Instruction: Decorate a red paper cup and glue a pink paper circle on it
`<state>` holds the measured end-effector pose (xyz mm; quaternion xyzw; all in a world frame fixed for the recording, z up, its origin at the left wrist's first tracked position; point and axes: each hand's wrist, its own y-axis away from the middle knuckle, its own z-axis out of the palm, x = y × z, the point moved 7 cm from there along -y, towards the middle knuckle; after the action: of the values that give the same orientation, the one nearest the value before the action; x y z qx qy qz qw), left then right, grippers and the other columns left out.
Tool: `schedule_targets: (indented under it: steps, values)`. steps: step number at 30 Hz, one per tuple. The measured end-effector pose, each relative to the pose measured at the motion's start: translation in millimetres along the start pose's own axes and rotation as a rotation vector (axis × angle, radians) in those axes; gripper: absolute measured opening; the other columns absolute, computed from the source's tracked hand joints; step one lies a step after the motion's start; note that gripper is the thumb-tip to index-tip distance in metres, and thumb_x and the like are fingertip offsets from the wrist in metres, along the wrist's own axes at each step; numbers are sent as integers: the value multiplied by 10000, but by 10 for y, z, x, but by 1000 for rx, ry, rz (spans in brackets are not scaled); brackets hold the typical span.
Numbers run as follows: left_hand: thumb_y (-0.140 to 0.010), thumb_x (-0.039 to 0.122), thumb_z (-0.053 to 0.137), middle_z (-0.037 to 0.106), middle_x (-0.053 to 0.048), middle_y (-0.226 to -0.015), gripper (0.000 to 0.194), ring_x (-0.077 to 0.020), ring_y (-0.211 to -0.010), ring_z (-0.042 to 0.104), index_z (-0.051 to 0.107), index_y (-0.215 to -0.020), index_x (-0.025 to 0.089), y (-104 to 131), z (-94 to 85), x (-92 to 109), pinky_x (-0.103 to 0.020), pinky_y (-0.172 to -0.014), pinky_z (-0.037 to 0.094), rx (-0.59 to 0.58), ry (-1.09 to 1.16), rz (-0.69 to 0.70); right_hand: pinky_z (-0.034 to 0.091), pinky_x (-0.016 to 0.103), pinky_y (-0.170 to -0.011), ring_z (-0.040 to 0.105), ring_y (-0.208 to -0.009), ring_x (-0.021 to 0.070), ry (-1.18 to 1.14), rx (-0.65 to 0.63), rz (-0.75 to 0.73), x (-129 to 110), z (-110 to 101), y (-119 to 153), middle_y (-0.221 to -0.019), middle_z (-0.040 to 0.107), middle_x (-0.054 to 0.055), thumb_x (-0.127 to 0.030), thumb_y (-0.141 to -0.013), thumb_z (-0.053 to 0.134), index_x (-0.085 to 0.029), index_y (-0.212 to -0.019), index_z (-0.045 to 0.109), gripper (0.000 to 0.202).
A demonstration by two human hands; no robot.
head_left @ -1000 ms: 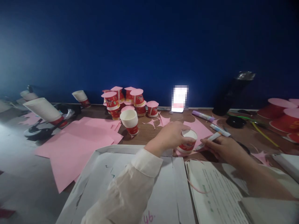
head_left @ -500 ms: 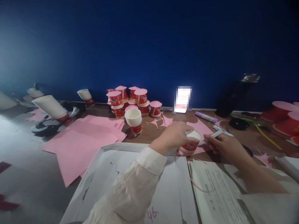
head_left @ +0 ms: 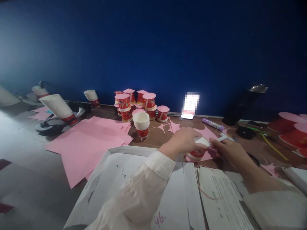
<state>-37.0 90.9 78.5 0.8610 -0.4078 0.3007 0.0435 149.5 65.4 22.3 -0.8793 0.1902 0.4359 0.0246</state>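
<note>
My left hand (head_left: 185, 142) is wrapped round a red printed paper cup (head_left: 197, 154), whose pale round end faces up; I cannot tell if that is its mouth or base. The cup stands on a cut sheet of pink paper (head_left: 211, 140). Pinched in my right hand (head_left: 224, 147) is a white pen-like stick (head_left: 222, 138), its tip beside the cup's upper edge. A nested stack of paper cups (head_left: 141, 123) stands to the left of my left hand. Behind it, several upturned red cups (head_left: 124, 102) carry pink paper discs and are stacked in layers.
Pink sheets (head_left: 86, 140) lie at left, near scissors (head_left: 51, 127) and a leaning cup stack (head_left: 56, 107). A white box (head_left: 134, 179) and papers (head_left: 220, 198) lie in front. Behind are a lit phone (head_left: 190, 103), purple tube (head_left: 213, 124) and dark bottle (head_left: 236, 105). More red cups (head_left: 294, 134) are at right.
The whole view has shifted slightly, so most things appear a little farther right. Both hands keep their holds, and the stick's tip stays close to the cup's edge.
</note>
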Motion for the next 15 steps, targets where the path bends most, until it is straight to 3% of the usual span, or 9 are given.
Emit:
schedule_targets:
  steps: [6, 12, 15]
  values:
    - [-873, 544, 642, 697, -41, -965, 341, -230, -956, 625, 691, -833, 209, 10, -11, 22, -306, -717, 445, -3, 7, 14, 590, 383, -589, 630, -549, 197, -293, -76, 95, 212, 166, -122, -622, 681, 66, -520, -739, 766, -208, -633, 643, 352]
    - [-877, 529, 647, 697, -46, -1022, 320, -233, -1003, 622, 711, -913, 217, 13, -8, 9, -304, -753, 451, 3, -5, -5, 591, 382, -555, 578, -485, 167, -332, -131, 109, 269, 256, -214, -545, 606, 31, -577, -739, 763, -220, -625, 578, 418]
    - [-874, 524, 648, 691, -47, -999, 318, -233, -996, 619, 714, -910, 214, 14, -8, 11, -301, -731, 445, 1, 1, -6, 558, 346, -527, 528, -447, 142, -320, -139, 43, 197, 294, -199, -500, 550, 12, -603, -776, 717, -226, -607, 543, 448]
